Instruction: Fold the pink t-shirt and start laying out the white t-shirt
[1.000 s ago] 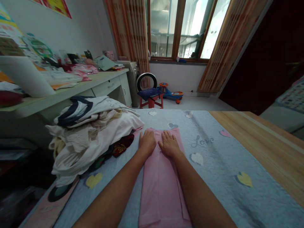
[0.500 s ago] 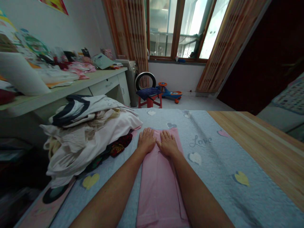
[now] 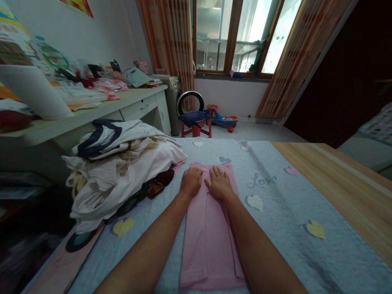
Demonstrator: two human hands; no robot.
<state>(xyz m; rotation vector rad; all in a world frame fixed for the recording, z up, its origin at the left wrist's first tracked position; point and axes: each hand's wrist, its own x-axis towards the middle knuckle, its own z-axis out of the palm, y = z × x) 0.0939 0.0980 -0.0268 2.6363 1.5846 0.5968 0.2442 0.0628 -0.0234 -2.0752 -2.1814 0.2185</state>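
A pink garment, folded into a long narrow strip, lies on the blue bed cover in front of me. At its far left edge my left hand is closed, fingers curled on the cloth; the fingertips are partly hidden. My right hand rests flat on the far right part of the garment, its fingers stretched out and a little spread. The far edge of the garment shows just beyond both hands. A lengthwise fold runs down its right side, partly covered by my right forearm.
A heap of white and dark clothes lies to the left on the bed. Bare wooden board borders the cover on the right. Beyond the bed are a red stool and a blue ride-on toy. A cluttered desk stands at left.
My left hand has gone from lying flat to curled fingers on the garment's far left edge. My right hand stays flat. The view has shifted slightly.
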